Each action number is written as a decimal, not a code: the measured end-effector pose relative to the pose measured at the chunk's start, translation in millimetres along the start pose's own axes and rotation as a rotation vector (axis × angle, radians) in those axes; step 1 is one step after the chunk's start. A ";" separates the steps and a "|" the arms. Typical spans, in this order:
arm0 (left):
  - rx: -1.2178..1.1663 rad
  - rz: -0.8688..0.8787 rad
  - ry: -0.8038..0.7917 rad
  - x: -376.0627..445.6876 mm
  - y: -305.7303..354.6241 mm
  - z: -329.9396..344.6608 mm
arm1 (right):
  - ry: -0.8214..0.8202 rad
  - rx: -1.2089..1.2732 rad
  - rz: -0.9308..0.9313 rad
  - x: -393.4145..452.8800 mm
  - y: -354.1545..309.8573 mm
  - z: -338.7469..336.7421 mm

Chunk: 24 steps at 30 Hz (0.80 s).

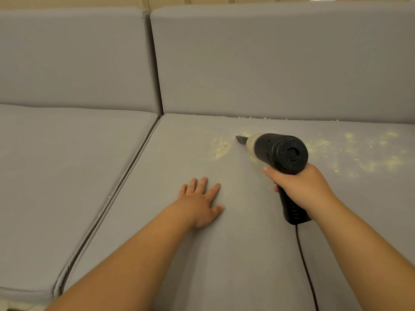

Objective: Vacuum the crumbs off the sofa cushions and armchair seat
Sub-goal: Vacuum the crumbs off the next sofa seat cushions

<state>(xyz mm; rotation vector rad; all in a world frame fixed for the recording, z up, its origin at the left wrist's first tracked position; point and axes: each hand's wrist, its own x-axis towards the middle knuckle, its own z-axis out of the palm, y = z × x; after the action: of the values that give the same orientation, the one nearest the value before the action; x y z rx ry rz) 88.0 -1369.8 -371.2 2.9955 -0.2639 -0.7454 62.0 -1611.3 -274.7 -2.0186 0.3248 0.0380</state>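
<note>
My right hand [302,187] grips the handle of a black handheld vacuum [283,152]. Its narrow nozzle [241,139] points left and touches the grey sofa seat cushion [179,254]. A small patch of yellow crumbs [221,147] lies just left of the nozzle. More crumbs [368,153] are scattered across the cushion to the right of the vacuum, and a thin line of them runs along the seam under the back cushion [280,59]. My left hand [202,202] rests flat on the cushion with fingers spread, left of the vacuum handle.
A second grey seat cushion [62,164] lies to the left, split off by a deep gap [116,194]. The vacuum's black cord [306,272] trails from the handle toward the near edge. Another back cushion [71,57] stands at the upper left.
</note>
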 end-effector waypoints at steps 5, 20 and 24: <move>-0.011 0.011 -0.003 -0.6 -2.3 -0.3 | -0.019 0.116 0.029 13.8 -1.1 15.4; -0.014 0.001 -0.036 -1.0 -3.2 0.5 | -0.089 -0.020 0.024 -35.3 -12.0 -23.7; -0.013 -0.001 -0.031 -2.7 -3.7 -0.1 | -0.083 -0.012 -0.006 -31.5 -10.6 -8.6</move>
<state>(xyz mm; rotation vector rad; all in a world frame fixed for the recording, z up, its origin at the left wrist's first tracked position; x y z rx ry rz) 86.2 -1365.7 -370.2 2.9741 -0.2576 -0.7913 33.3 -1607.8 -256.2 -2.0237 0.2666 0.1199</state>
